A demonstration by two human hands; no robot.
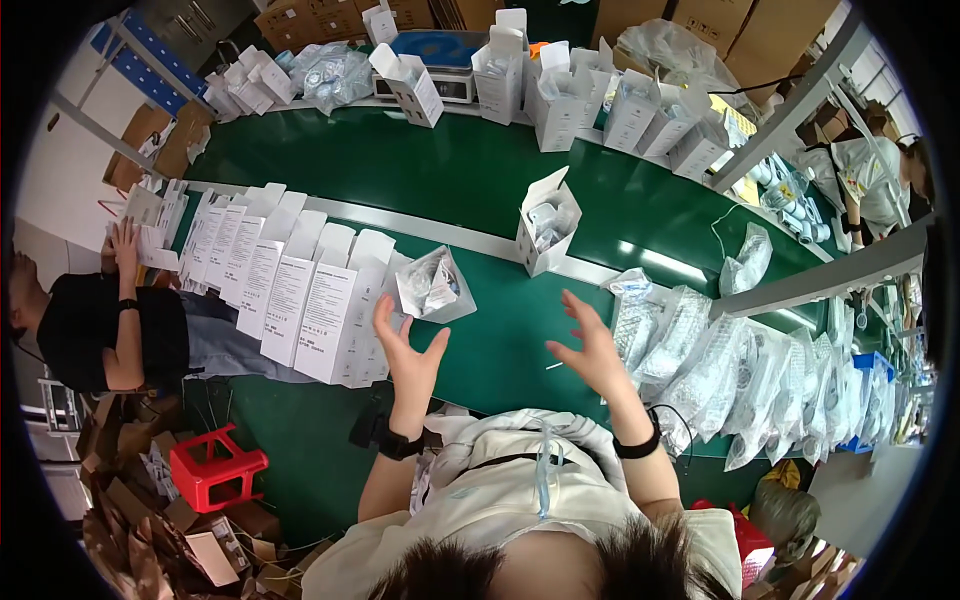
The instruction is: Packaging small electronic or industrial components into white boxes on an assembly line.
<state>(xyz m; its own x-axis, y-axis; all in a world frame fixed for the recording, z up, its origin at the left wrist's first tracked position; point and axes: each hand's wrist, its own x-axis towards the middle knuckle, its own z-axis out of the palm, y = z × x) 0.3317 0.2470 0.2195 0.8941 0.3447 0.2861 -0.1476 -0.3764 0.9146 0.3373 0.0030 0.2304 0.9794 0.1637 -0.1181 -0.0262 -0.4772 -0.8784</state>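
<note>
At twelve o'clock, boxes [505, 70] hide most of a scale [432, 62]. We cannot make out what the bags [760, 375] at three o'clock hold. At nine o'clock, a co-worker [110, 330] is cut off by the rim.

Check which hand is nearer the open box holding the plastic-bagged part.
Left. The left hand is just below the open box, its fingers beside the box's lower left edge. The right hand is farther off to the box's right.
</note>
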